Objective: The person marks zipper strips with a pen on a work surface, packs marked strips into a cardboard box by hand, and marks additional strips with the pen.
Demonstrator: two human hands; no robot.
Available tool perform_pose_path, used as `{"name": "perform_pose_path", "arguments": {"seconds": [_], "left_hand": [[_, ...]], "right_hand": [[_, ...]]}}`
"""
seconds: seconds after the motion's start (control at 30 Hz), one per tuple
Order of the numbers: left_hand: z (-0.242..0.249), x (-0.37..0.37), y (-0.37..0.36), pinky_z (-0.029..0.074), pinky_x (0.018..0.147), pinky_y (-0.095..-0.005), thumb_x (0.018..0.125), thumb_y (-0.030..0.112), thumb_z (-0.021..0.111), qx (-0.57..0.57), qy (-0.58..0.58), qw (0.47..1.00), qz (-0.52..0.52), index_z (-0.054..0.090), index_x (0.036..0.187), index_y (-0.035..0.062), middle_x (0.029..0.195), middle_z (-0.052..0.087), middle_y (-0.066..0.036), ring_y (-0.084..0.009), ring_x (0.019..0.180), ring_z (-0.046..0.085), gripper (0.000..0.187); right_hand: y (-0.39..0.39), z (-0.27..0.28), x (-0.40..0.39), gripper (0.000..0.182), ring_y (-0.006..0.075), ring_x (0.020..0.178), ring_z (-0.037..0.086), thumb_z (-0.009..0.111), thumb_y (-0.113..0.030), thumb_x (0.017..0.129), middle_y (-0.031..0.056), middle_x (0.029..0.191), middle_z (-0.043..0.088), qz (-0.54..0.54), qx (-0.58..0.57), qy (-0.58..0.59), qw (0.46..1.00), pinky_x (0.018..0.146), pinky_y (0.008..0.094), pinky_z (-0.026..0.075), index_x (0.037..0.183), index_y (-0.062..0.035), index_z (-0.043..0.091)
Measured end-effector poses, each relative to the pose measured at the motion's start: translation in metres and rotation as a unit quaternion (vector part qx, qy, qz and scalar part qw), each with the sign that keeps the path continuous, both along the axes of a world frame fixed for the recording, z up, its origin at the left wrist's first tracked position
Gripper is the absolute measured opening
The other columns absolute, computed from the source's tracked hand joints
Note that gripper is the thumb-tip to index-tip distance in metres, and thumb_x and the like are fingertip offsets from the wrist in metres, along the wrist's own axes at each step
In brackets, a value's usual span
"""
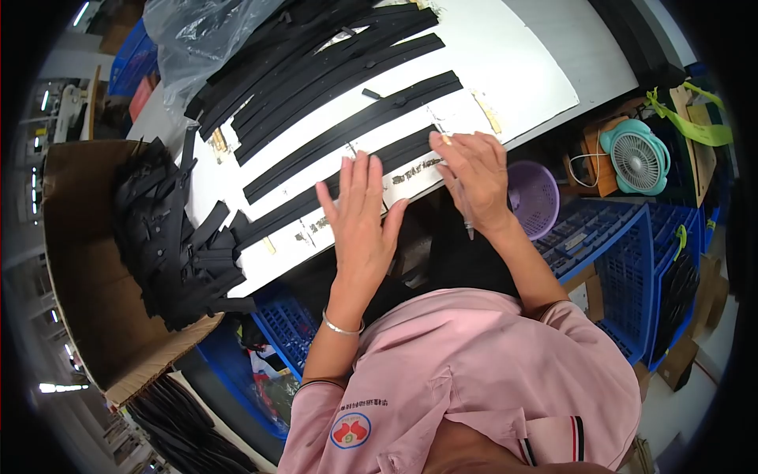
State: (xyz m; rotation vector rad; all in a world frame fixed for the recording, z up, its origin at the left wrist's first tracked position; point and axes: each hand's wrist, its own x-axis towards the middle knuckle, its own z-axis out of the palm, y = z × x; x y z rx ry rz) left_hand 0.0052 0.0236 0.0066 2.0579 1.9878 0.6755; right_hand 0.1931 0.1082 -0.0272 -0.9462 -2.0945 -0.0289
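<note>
My left hand lies palm down with its fingers stretched out, over a long black zipper strip near the front edge of the white board. In my right hand is a slim, light-coloured pen, gripped between bent fingers near the strip's right end. Parallel to this strip lies a second black zipper strip, with a small black piece beyond it. Short dark pen marks show on the board around the strips.
More black strips lie at the back, beside clear plastic. A cardboard box at left holds a black heap. On the right are a purple basket, a teal fan and blue crates.
</note>
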Motion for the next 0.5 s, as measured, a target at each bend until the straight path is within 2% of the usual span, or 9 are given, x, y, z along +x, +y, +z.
{"name": "perform_pose_path", "arguments": {"seconds": [0.07,0.1,0.2,0.37,0.5], "left_hand": [[-0.001,-0.008,-0.011,0.008,0.122,-0.0560,0.095,0.023,0.068,-0.006,-0.001,1.000,0.023,0.041,0.152,0.0021,0.158,0.040,-0.018,-0.0341,0.150,0.031,0.066],[-0.005,-0.013,-0.016,0.006,0.121,-0.0579,0.096,0.024,0.067,-0.014,0.000,0.999,0.034,0.040,0.153,0.0033,0.160,0.037,-0.016,-0.0333,0.151,0.030,0.067],[-0.004,-0.023,-0.029,0.004,0.119,-0.0624,0.092,0.029,0.072,-0.017,0.046,0.997,0.062,0.043,0.150,-0.0011,0.157,0.040,-0.018,-0.0345,0.150,0.031,0.071],[-0.004,-0.041,-0.055,-0.003,0.115,-0.0692,0.093,0.032,0.071,-0.021,0.047,0.988,0.148,0.045,0.149,0.0017,0.157,0.040,-0.019,-0.0359,0.150,0.029,0.069],[-0.008,-0.066,-0.074,-0.004,0.115,-0.0681,0.092,0.031,0.071,-0.010,0.039,0.980,0.195,0.046,0.149,0.0022,0.156,0.042,-0.017,-0.0345,0.149,0.031,0.068]], "right_hand": [[0.005,-0.001,0.009,0.052,0.0204,0.105,0.063,0.080,-0.005,0.076,0.0039,0.114,0.071,-0.033,0.011,-0.002,0.999,0.101,0.0408,0.041,0.126,-0.0087,0.065],[0.009,-0.004,0.015,0.051,0.0204,0.104,0.063,0.079,-0.004,0.077,0.0044,0.113,0.071,-0.051,0.019,-0.006,0.999,0.101,0.0406,0.041,0.125,-0.0081,0.066],[0.021,-0.007,0.026,0.046,0.0205,0.100,0.064,0.077,0.000,0.078,0.0055,0.106,0.071,-0.084,0.056,-0.011,0.995,0.101,0.0402,0.042,0.123,-0.0058,0.068],[0.020,-0.007,0.021,0.039,0.0196,0.095,0.065,0.074,-0.001,0.083,0.0050,0.100,0.073,-0.111,0.084,-0.040,0.990,0.100,0.0392,0.043,0.121,-0.0038,0.070],[0.017,-0.009,0.024,0.035,0.0183,0.090,0.063,0.073,-0.001,0.085,0.0048,0.099,0.073,-0.153,0.092,-0.063,0.982,0.101,0.0395,0.042,0.120,-0.0045,0.071]]}}
